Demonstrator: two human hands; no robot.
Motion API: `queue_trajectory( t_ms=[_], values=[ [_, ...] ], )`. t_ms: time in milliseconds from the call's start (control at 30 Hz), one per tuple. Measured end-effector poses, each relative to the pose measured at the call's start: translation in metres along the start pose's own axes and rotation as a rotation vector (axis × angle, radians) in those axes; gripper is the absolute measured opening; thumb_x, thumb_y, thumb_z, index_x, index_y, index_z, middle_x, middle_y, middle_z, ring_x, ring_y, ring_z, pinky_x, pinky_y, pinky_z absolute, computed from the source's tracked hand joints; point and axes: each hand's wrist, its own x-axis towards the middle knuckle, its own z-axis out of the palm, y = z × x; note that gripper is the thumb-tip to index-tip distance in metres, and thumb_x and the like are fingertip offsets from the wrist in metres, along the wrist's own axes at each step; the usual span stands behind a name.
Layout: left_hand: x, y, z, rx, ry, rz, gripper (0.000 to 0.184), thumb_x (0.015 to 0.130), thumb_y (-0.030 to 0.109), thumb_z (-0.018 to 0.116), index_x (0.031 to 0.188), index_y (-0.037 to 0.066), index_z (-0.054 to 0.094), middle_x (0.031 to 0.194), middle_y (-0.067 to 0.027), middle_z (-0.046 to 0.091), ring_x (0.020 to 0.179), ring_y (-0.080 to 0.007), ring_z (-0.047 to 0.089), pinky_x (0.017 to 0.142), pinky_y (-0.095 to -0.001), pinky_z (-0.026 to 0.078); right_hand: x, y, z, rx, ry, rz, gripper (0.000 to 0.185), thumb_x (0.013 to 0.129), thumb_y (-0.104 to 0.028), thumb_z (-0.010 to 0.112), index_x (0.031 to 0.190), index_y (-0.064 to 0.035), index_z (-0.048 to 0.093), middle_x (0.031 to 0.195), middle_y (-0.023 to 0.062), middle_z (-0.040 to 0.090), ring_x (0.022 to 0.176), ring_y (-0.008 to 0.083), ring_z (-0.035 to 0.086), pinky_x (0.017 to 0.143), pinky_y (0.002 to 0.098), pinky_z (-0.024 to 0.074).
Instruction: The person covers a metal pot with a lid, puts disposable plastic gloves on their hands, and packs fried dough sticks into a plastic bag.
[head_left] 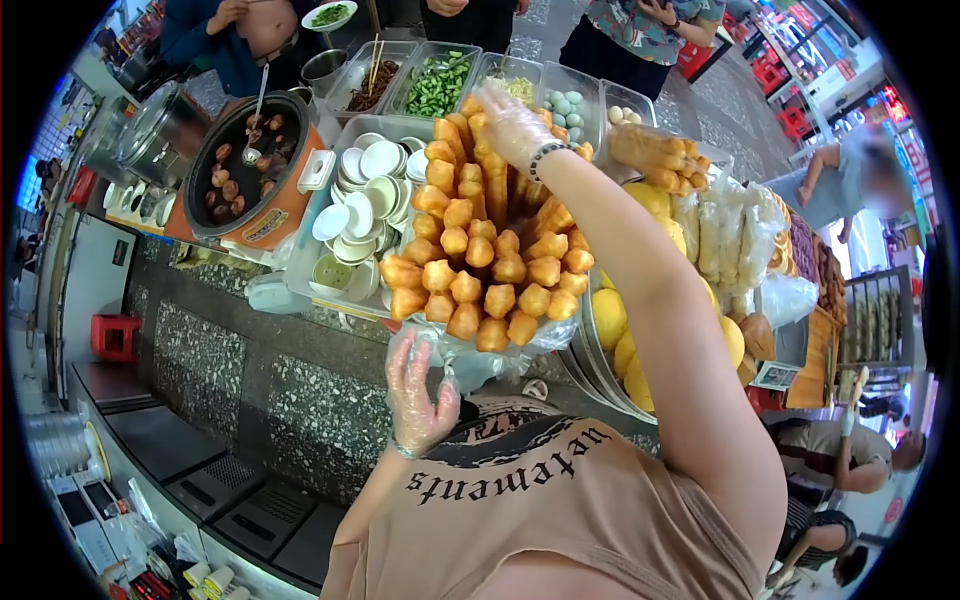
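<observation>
In the head view, a big bundle of golden fried dough sticks (480, 245) stands upright with ends towards me. My right hand (512, 130), in a clear plastic glove with a dark beaded bracelet at the wrist, reaches over the far side of the bundle. It touches or hovers over the sticks there; its fingertips are blurred and I cannot tell if they grip one. Closer to my body, my left hand (422, 395), also gloved, is raised with fingers apart and nothing in it. Clear plastic wrap (480, 365) hangs beside it, below the bundle.
Small white dishes (370, 195) fill a bin left of the sticks. Further left sits a pot of brown eggs (245, 165) with a ladle. Tubs of chopped greens (440, 82) and pale eggs (565, 108) line the back. Yellow buns (635, 360) lie right. People stand across the counter.
</observation>
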Motion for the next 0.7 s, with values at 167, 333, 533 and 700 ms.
queue_trajectory(
  t_ms=[167, 333, 533, 700],
  values=[
    [0.004, -0.022, -0.019, 0.009, -0.001, -0.071, 0.060, 0.077, 0.005, 0.055, 0.135, 0.000, 0.036, 0.137, -0.0240, 0.034, 0.126, -0.0404, 0.035, 0.105, -0.0484, 0.030, -0.012, -0.027, -0.010, 0.012, -0.436, 0.228, 0.045, 0.088, -0.026, 0.053, 0.129, -0.0084, 0.045, 0.134, 0.0152, 0.044, 0.126, 0.0297, 0.040, 0.103, 0.0418, 0.0346],
    [0.023, -0.024, -0.028, -0.017, 0.022, -0.104, 0.060, 0.079, 0.004, 0.054, 0.136, 0.000, 0.035, 0.137, -0.0240, 0.034, 0.125, -0.0390, 0.036, 0.104, -0.0470, 0.030, -0.023, -0.011, -0.008, 0.010, -0.403, 0.207, 0.040, 0.087, -0.040, 0.057, 0.116, -0.0126, 0.056, 0.114, 0.0145, 0.054, 0.113, 0.0317, 0.050, 0.097, 0.0418, 0.0393],
    [0.037, -0.033, -0.023, -0.061, 0.019, -0.052, 0.058, 0.082, 0.010, 0.053, 0.136, 0.001, 0.037, 0.138, -0.0244, 0.035, 0.127, -0.0395, 0.035, 0.106, -0.0462, 0.029, -0.039, -0.008, -0.008, 0.019, -0.350, 0.149, 0.033, 0.081, -0.032, 0.065, 0.111, -0.0213, 0.061, 0.115, 0.0120, 0.053, 0.114, 0.0315, 0.046, 0.099, 0.0434, 0.0377],
    [0.047, -0.027, -0.019, -0.104, 0.006, -0.039, 0.057, 0.081, 0.010, 0.053, 0.135, 0.001, 0.038, 0.137, -0.0243, 0.037, 0.127, -0.0392, 0.036, 0.106, -0.0461, 0.030, -0.038, -0.024, -0.002, 0.110, -0.368, 0.348, 0.037, 0.077, -0.024, 0.068, 0.113, -0.0211, 0.059, 0.125, 0.0168, 0.041, 0.119, 0.0381, 0.039, 0.102, 0.0445, 0.0376]
  ],
)
